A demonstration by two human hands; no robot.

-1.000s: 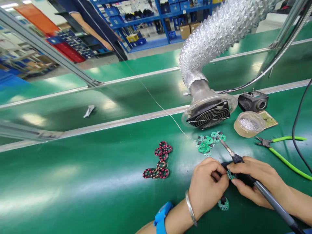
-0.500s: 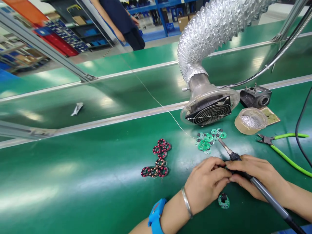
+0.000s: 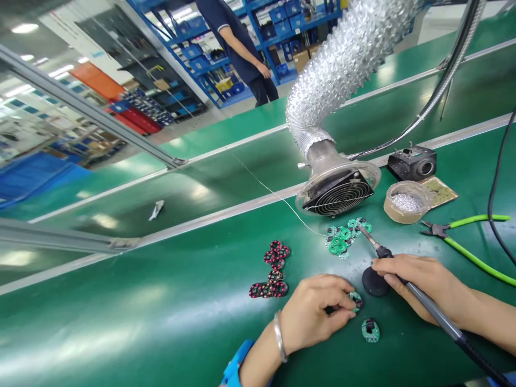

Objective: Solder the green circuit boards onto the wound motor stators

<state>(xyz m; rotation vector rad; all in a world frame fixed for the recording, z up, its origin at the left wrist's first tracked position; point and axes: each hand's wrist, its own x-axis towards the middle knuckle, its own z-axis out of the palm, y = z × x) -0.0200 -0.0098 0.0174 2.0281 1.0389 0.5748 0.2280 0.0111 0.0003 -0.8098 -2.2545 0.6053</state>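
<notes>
Green and round, the small board [image 3: 355, 300] sits pinched in my left hand [image 3: 312, 314], low on the surface [image 3: 161, 312] just beside a black disc [image 3: 374, 281]. My right hand [image 3: 423, 282] has its grip closed around the iron [image 3: 407, 287], tip toward a pile of boards [image 3: 342, 239]. Another board [image 3: 370, 330] lies just below.

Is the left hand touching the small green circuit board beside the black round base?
Touching. The head view shows the left hand pinching the small green board at thumb and fingertip, with no gap between them.
</notes>
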